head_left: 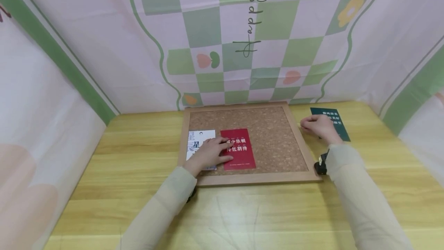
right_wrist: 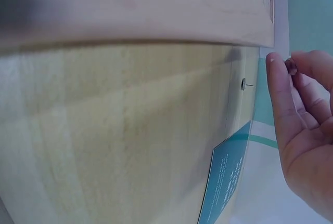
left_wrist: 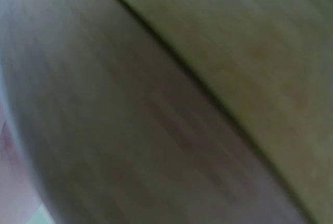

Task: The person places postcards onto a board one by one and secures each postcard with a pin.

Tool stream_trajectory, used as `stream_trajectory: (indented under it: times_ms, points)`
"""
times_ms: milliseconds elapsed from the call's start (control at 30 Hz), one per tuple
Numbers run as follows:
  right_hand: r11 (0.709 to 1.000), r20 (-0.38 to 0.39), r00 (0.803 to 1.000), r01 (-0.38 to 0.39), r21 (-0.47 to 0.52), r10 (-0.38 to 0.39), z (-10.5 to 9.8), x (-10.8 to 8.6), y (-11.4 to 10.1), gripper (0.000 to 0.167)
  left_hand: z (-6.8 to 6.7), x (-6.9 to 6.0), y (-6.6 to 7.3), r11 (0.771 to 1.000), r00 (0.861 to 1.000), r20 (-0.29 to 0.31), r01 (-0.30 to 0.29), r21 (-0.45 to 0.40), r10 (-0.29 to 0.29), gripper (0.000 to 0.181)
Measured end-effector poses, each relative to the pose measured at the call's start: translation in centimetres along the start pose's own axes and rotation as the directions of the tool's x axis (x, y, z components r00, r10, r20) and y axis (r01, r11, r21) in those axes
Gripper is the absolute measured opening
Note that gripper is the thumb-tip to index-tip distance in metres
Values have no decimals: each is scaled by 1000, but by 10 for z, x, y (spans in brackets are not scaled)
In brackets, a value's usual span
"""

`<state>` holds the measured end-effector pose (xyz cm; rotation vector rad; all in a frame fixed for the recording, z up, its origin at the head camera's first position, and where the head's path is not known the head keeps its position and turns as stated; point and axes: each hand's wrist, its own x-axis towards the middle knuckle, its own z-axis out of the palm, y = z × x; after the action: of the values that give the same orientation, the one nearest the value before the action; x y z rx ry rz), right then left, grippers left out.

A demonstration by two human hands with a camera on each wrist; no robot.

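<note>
My left hand point(head_left: 209, 151) lies with spread fingers across a white card point(head_left: 201, 134) and onto a red card point(head_left: 239, 159), both printed with characters. The cards lie side by side on a framed cork board point(head_left: 274, 142), and a thumbtack point(head_left: 200, 133) shows at the white card's top. Right of the board, my right hand point(head_left: 320, 126) pinches a small dark metallic thumbtack point(right_wrist: 291, 66) between thumb and finger. Another thumbtack point(right_wrist: 243, 84) rests point up on the table below that hand. The left wrist view shows only the blurred board frame point(left_wrist: 130, 115) and table.
A dark green card point(head_left: 341, 128) with white characters lies on the table right of the board, partly behind my right hand. The wooden table point(head_left: 138, 146) meets a patterned cloth backdrop point(head_left: 239, 30) at its far edge. Cloth also hangs at both sides.
</note>
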<state>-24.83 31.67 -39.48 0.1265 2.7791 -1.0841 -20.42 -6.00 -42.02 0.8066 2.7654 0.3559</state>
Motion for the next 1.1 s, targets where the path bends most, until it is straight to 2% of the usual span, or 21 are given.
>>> stream_trajectory:
  times_ms: [433,867,1000,1100]
  points:
    - [981,69,998,-17,193,3,3,4,-1,47,1,-1,0,1000,1000,-12,-7,7,7,59]
    - [972,119,993,-42,230,15,7,3,-7,51,2,0,1,1000,1000,-7,-1,0,1,59]
    - [949,178,984,-85,303,32,7,2,-10,54,1,-1,1,1000,1000,-7,1,-2,-1,59]
    - [901,222,974,-131,413,39,5,1,-14,56,1,-1,1,1000,1000,-7,1,-1,-1,59]
